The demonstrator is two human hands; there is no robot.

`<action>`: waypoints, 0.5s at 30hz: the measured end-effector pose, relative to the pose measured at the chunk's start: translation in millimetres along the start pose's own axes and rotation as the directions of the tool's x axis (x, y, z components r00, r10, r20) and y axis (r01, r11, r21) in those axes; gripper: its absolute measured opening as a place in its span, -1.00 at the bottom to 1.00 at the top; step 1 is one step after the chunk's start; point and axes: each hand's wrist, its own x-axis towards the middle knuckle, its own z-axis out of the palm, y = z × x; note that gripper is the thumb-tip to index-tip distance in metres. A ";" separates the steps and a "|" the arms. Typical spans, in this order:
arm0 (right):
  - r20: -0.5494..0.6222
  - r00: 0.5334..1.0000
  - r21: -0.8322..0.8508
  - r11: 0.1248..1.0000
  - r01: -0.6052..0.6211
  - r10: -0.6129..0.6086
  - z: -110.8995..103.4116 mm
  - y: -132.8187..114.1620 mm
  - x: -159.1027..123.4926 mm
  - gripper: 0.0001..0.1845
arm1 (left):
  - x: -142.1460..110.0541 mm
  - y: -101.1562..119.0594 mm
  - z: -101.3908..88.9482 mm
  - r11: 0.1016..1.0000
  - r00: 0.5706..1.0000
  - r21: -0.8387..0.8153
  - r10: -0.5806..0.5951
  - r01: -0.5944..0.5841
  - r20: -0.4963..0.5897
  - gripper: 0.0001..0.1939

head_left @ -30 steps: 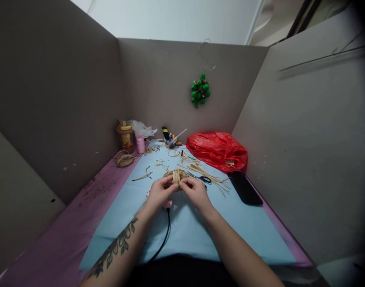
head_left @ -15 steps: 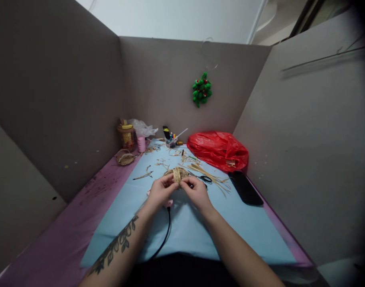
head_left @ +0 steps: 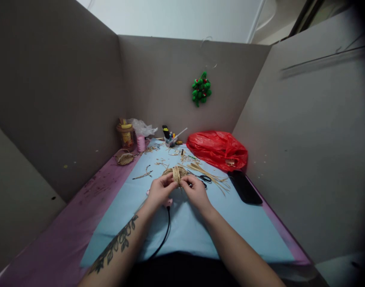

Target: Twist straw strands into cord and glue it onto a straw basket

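Both my hands meet over the light blue mat (head_left: 230, 227) and pinch a small bundle of tan straw fibre (head_left: 176, 173). My left hand (head_left: 158, 191) grips its left side with fingers closed. From the right, my right hand (head_left: 195, 191) pinches the same bundle. A pink tool with a black cable (head_left: 162, 239) lies under my left wrist. Black-handled scissors (head_left: 204, 179) and loose straw strands (head_left: 214, 178) lie just right of my hands.
Grey cardboard walls (head_left: 304, 131) enclose the desk on three sides. A red plastic bag (head_left: 218, 149) and a black phone (head_left: 244, 186) lie at the right. Jars (head_left: 126, 135), a pink spool (head_left: 141, 143) and pens stand at the back left. A green ornament (head_left: 201, 88) hangs on the back wall.
Both hands keep pinching the straw bundle in the same place. Only the camera has shifted slightly.
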 end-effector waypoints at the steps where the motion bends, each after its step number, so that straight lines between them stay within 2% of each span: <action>1: -0.002 1.000 -0.003 1.000 0.004 -0.004 -0.2 0.0 -0.1 -0.84 | 0.5 -0.7 -0.1 1.000 1.000 -0.008 -0.002 0.002 -0.003 -0.49; 9: -0.007 1.000 -0.024 1.000 -0.004 0.004 -0.6 1.9 0.8 -0.84 | 2.7 -5.9 -0.9 0.998 0.997 -0.047 -0.048 0.045 -0.061 -0.39; 15: -0.013 1.000 -0.030 0.999 -0.016 0.016 0.0 0.0 1.0 -0.84 | 2.2 -6.5 -1.4 0.998 0.993 0.012 -0.056 0.057 -0.100 -0.39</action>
